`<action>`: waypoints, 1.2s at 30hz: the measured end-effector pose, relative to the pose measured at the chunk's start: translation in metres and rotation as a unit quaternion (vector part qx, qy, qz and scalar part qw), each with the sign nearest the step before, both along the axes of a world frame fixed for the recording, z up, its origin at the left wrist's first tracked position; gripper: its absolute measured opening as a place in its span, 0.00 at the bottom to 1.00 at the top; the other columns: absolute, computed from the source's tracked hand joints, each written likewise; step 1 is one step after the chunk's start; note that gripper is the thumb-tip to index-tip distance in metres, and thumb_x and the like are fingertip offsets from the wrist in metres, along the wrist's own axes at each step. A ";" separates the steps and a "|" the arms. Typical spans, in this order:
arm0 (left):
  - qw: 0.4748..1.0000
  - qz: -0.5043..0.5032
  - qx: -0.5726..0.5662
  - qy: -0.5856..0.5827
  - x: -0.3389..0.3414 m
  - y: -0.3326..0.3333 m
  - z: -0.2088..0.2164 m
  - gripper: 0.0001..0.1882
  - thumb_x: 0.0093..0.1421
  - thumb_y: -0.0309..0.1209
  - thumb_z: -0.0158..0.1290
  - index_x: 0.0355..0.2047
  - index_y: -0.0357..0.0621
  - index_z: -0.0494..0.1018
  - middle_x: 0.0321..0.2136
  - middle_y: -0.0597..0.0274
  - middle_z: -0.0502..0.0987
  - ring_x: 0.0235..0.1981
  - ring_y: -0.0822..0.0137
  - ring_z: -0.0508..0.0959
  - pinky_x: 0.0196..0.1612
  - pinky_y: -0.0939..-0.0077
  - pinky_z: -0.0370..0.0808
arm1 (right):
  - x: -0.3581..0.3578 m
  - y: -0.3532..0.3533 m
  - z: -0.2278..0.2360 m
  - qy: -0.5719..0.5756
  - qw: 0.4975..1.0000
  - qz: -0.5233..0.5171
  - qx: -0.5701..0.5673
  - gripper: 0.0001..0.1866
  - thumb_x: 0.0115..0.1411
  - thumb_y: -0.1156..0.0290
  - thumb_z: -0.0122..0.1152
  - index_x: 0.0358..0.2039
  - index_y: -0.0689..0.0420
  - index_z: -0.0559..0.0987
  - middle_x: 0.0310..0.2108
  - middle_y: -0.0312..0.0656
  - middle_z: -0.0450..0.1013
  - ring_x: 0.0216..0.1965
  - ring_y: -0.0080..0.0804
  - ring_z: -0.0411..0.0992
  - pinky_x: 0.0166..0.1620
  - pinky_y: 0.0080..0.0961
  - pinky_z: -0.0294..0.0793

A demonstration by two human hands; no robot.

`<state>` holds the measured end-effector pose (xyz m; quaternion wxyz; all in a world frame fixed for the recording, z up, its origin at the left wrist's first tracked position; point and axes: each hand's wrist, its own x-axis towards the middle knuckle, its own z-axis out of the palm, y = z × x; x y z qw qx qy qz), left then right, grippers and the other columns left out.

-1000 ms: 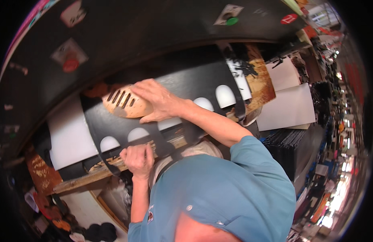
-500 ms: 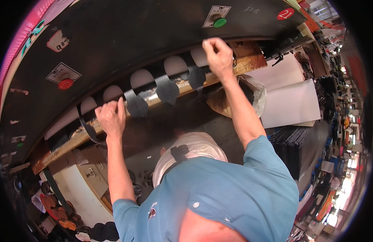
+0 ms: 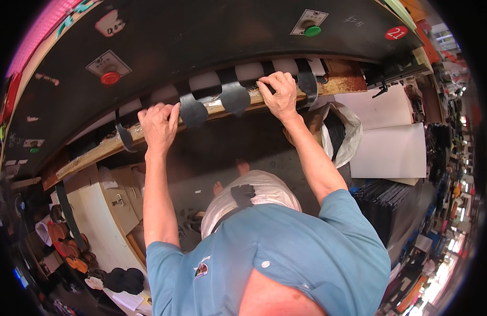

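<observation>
Black flat strips with rounded ends hang over a wooden ledge below a large black machine panel. My left hand is at the ledge, between a narrow curled strip and a wider strip. Its fingers are bent and pinched together; what they grip is hidden. Farther right, my right hand also has curled fingers at the ledge, between another wide strip and the rightmost strip. Whatever lies in its pinch cannot be made out. Pale rounded shapes show between the strips.
A red button and a green button sit on the panel. To the right are an open pale sack, white sheets and a black stack. A cream cabinet stands at lower left.
My right hand has come down from the panel's lower edge to the ledge. A strip at the far right, behind that hand before, now shows. My left hand stays at the ledge; the view has shifted.
</observation>
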<state>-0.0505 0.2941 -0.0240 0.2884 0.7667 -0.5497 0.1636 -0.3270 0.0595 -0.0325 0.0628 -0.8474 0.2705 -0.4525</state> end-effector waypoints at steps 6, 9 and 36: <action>0.999 0.018 -0.031 0.008 -0.005 -0.004 -0.003 0.14 0.68 0.39 0.64 0.27 0.47 0.83 0.26 0.61 0.78 0.34 0.55 0.79 0.47 0.56 0.67 | 0.002 -0.005 -0.004 -0.001 1.000 0.021 0.010 0.04 0.56 0.70 0.77 0.32 0.48 0.88 0.33 0.32 0.78 0.38 0.38 0.73 0.45 0.39 0.72; 0.998 0.020 -0.052 0.017 -0.004 -0.006 -0.005 0.12 0.66 0.37 0.65 0.27 0.46 0.83 0.26 0.61 0.77 0.34 0.55 0.78 0.47 0.56 0.68 | 0.005 -0.003 0.007 0.005 0.998 0.032 0.054 0.03 0.58 0.71 0.75 0.33 0.52 0.88 0.31 0.36 0.79 0.36 0.40 0.74 0.44 0.38 0.74; 0.987 0.075 0.100 0.097 0.083 0.041 -0.033 0.27 0.69 0.31 0.63 0.66 0.38 0.73 0.71 0.36 0.69 0.74 0.34 0.65 0.74 0.38 0.62 | 0.219 0.024 0.040 0.155 0.774 0.357 0.499 0.52 0.44 0.60 0.84 0.71 0.58 0.75 0.71 0.57 0.68 0.70 0.44 0.68 0.73 0.39 0.64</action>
